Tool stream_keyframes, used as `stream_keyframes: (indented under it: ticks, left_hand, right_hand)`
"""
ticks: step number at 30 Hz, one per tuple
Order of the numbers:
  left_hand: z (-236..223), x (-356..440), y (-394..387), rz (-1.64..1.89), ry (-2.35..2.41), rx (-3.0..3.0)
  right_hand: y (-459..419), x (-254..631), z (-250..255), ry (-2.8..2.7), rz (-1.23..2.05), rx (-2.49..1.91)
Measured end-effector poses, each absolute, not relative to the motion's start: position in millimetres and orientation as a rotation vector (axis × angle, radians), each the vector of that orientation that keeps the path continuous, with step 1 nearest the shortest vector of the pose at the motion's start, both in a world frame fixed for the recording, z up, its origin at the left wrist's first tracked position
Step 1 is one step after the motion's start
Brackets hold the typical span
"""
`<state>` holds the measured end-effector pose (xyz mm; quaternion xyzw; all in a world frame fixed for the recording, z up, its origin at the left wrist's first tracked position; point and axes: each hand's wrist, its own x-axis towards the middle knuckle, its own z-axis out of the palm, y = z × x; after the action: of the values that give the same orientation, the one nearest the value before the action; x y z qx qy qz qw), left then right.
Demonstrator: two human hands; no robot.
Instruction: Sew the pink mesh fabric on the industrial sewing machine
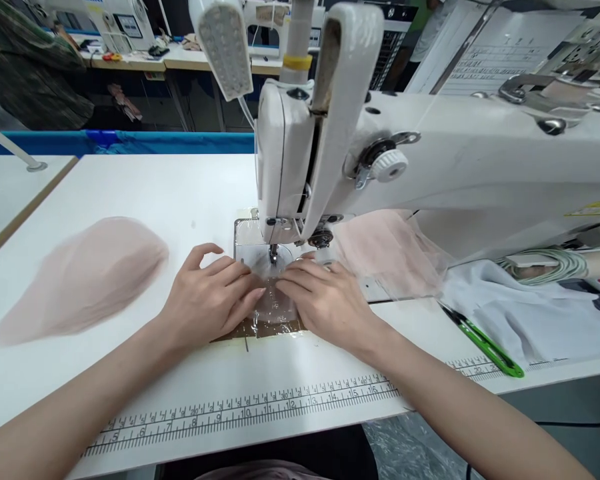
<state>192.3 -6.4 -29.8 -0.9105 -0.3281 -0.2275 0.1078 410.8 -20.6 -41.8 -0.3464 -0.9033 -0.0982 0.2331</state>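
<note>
A white sewing machine [285, 160] stands before me, its presser foot [273, 254] down near the plate. My left hand [213, 293] is left of the foot, fingers curled and thumb close to the forefinger, on a small piece of sheer pale pink fabric [275, 303]. From the other side my right hand [325, 293] grips the same piece, fingers bent, some tips hidden behind the machine head. The fabric between the hands lies just in front of the foot, over a shiny clear covering on the plate.
Sheer pink pieces lie left [90, 280] and under the machine arm [385, 247]. At right are green thread snips [485, 343], white cloth [530, 310] and coiled cord [550, 263]. A printed ruler [250, 410] runs along the table's front. A person's sleeve [25, 67] shows beyond.
</note>
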Motion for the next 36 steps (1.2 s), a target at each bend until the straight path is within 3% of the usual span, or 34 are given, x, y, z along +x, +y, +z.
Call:
stream_keyframes:
  ticks: [4,10,22,36]
  left_hand:
    - [-32,192,-3,-0.758,-1.042,-2.814]
    - [-41,197,2,-0.54,-0.993,-2.872]
    - [-50,203,-8,-0.453,-0.918,-2.74]
    - [-48,205,-10,-0.452,-0.959,-2.734]
  right_hand:
    - [-21,411,-41,-2.44,-0.196,-1.008]
    - [-17,410,-44,-2.479,-0.002,-1.106]
    - [-13,413,-46,-2.463,-0.211,-1.217]
    - [-14,413,-47,-2.483,-0.209,-1.26]
